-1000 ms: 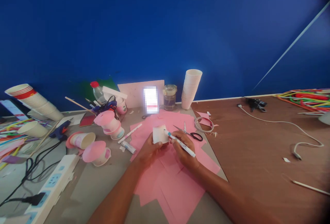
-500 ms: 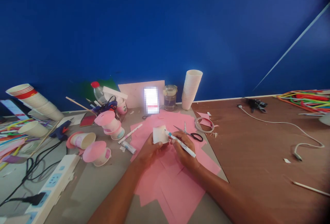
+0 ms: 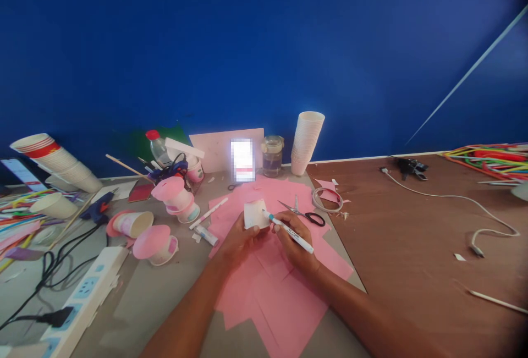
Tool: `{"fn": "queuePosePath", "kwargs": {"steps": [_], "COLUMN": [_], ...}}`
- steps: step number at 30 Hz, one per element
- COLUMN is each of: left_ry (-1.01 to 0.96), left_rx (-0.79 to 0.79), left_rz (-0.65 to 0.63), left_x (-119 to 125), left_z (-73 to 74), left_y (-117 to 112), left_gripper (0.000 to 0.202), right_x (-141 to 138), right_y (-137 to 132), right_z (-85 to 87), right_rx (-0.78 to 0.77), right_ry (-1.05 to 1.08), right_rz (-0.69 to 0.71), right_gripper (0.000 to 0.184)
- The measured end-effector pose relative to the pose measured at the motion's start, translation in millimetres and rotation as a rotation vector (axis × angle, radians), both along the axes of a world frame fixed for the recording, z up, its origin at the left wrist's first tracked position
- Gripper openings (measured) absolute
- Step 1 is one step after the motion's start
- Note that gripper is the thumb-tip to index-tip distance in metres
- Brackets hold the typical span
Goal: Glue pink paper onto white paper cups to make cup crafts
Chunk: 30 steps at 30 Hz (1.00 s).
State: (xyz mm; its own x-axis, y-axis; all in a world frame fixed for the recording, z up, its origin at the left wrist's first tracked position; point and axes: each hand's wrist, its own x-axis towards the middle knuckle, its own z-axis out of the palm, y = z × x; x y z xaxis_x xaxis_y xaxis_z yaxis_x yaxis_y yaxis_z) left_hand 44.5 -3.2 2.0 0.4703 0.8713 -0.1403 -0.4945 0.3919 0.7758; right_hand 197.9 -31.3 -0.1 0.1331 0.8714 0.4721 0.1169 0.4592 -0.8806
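My left hand (image 3: 243,241) grips a small white paper cup (image 3: 254,215) by its lower edge, above the pink paper sheets (image 3: 284,303). In my right hand (image 3: 295,240) is a white marker (image 3: 293,232) with a blue-green collar. Its tip meets or nearly meets the cup's side; any mark there is too small to make out. Just beyond my right hand lie scissors (image 3: 307,216) with black handles. To the left of my left hand are a glue stick (image 3: 206,235) and a slim white-and-pink pen (image 3: 209,214).
Pink-topped paper cups (image 3: 153,243) stand at left, near a power strip (image 3: 84,295) and a blue glue gun (image 3: 98,207). A blurred phone (image 3: 242,160), a jar (image 3: 273,156) and a cup stack (image 3: 307,143) line the wall. A white cable (image 3: 445,198) lies at right.
The marker's tip has shifted very slightly on the cup's side, and the cup has tilted a little. Everything else stays put.
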Motion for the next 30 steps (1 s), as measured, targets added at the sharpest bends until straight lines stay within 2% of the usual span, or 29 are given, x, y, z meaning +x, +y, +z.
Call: {"fn": "queuePosePath", "kwargs": {"steps": [11, 17, 26, 30], "left_ry": [0.019, 0.015, 0.027, 0.017], "left_rx": [-0.019, -0.028, -0.028, -0.030], "left_rz": [0.010, 0.020, 0.031, 0.026], "left_x": [-0.4, -0.1, -0.7, -0.9], "left_z": [0.8, 2.3, 2.7, 2.2], "left_y": [-0.9, -1.1, -1.9, -1.6], "left_gripper": [0.041, 0.044, 0.039, 0.043], "right_x": [-0.6, -0.6, 0.6, 1.1], "right_y": [-0.6, -1.4, -3.4, -3.4], "right_z": [2.5, 2.4, 5.1, 5.3], "right_rx": [0.025, -0.001, -0.017, -0.034], "right_ry": [-0.012, -0.015, -0.037, -0.001], "right_rz": [-0.008, -0.013, -0.002, -0.006], "right_gripper": [0.010, 0.009, 0.009, 0.009]}}
